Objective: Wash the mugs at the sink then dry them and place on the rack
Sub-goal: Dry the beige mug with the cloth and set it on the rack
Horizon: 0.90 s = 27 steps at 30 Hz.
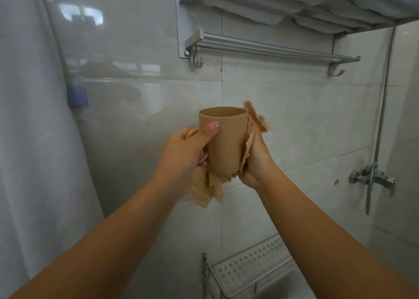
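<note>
Just one camera here, strapped to the person's head, wide-angle so the edges bow a bit. It faces forward at the tiled wall (283, 121), nearly square on and close up. Relative to that wall: the towel rail (267, 49) sits high on it near the top edge, the perforated rack (249, 267) low at the bottom edge, the shower tap (374, 178) off right. Both forearms come in from the bottom corners, meeting mid-frame. No second view to overlap with.

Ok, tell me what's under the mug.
A tan cloth wraps the mug from below, pressed on by the right hand. The mug's base is covered.
</note>
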Tool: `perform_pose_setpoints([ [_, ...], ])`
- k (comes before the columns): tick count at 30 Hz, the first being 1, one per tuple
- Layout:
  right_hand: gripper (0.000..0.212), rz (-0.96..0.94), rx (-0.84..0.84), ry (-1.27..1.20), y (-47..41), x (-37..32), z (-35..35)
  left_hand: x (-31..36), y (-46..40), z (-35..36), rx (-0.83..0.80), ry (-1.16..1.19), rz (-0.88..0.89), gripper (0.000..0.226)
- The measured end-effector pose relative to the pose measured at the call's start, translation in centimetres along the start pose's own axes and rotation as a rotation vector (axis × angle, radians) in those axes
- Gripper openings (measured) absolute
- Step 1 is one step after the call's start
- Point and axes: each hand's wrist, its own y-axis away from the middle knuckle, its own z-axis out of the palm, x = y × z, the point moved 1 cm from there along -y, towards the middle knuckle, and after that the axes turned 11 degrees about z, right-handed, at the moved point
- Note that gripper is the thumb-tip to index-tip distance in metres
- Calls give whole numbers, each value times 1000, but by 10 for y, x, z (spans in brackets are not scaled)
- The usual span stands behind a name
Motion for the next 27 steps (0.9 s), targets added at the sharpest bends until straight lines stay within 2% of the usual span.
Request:
perform_pose_setpoints([
  [3,56,52,-32,-136,2,7,-4,-4,1,3,-13,-36,52,48],
  [6,50,156,29,-221,2,17,-6,-12,4,5,20,-109,102,43],
  [16,50,380,179,-161,-1,30,-9,-30,10,0,56,-263,200,43],
  [24,52,410,315,48,-4,33,-11,-39,13,-8,73,-336,174,46],
  [27,45,289,294,12,-1,28,-2,-44,8,-11,163,-295,150,48],
])
